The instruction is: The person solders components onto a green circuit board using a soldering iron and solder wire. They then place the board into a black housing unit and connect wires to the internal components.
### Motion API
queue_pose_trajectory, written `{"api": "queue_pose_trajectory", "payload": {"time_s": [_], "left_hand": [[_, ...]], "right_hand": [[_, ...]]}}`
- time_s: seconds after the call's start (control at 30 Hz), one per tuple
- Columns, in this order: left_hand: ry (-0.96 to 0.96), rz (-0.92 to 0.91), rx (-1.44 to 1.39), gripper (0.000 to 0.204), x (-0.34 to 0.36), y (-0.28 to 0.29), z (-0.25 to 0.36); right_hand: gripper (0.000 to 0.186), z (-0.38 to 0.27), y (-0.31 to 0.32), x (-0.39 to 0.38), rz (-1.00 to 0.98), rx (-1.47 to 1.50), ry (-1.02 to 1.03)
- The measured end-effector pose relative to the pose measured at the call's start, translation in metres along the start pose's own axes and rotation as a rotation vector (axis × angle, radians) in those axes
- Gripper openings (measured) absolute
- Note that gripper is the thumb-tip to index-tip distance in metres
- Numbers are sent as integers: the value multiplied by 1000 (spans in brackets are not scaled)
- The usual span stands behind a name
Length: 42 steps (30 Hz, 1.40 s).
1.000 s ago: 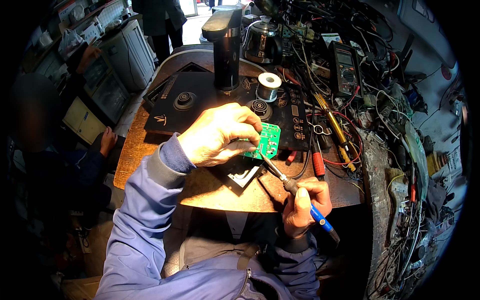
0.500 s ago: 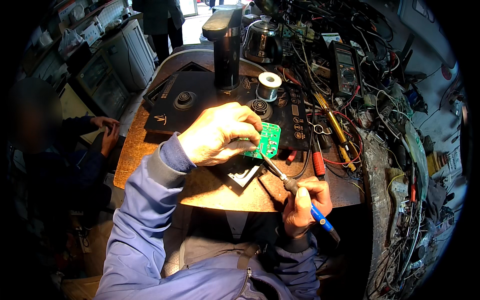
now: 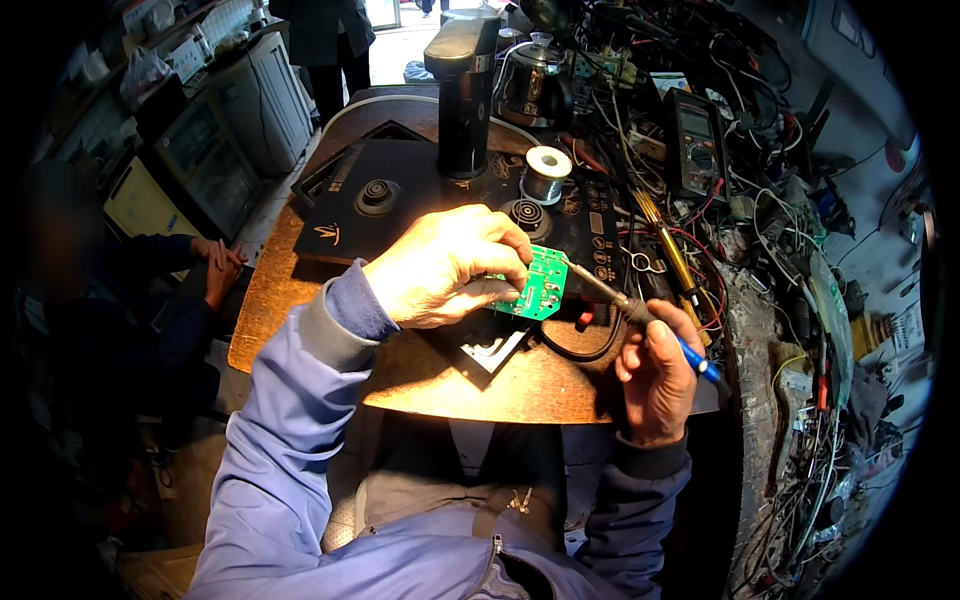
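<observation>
A green circuit board (image 3: 543,288) is pinched in my left hand (image 3: 455,265), tilted above the table with its soldered side showing. My right hand (image 3: 660,375) is closed round a soldering iron (image 3: 690,352) with a blue handle. The iron's thin metal tip reaches the upper right edge of the board; whether it touches I cannot tell. Just behind the board stands a spool of solder wire (image 3: 547,175) on a black cooktop panel (image 3: 375,235) with round coils. Under my left hand, a dark piece with a pale metallic corner (image 3: 492,350) lies partly hidden.
A black column-shaped appliance (image 3: 464,110) and a glass kettle (image 3: 534,85) stand at the back of the wooden table (image 3: 450,398). Tangled cables and a multimeter (image 3: 697,145) crowd the right side. Another person's hands (image 3: 222,262) rest together at the left.
My right hand has moved right and up with the soldering iron, whose tip went from the board's lower edge to its upper right. My left hand keeps the board nearly in place.
</observation>
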State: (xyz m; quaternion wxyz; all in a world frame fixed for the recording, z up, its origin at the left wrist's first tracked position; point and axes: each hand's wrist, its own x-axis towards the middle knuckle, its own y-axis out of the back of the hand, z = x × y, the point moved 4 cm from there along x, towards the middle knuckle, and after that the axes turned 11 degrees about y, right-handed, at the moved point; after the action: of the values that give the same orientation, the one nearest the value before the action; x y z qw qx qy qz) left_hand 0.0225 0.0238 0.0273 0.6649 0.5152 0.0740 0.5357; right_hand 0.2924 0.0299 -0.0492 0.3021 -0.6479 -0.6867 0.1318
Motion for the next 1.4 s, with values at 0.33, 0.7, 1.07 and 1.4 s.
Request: {"api": "queue_pose_trajectory", "payload": {"time_s": [0.33, 0.7, 1.07, 1.4], "left_hand": [[0, -11, 19, 19, 0, 1, 0], [6, -18, 8, 19, 0, 1, 0], [1, -4, 14, 21, 0, 0, 0], [6, -5, 3, 19, 0, 1, 1]], "right_hand": [[20, 8, -11, 17, 11, -133, -35], [17, 12, -14, 18, -43, -145, -26], [15, 11, -15, 17, -41, -151, -37], [18, 13, -14, 18, -64, -185, -16]]}}
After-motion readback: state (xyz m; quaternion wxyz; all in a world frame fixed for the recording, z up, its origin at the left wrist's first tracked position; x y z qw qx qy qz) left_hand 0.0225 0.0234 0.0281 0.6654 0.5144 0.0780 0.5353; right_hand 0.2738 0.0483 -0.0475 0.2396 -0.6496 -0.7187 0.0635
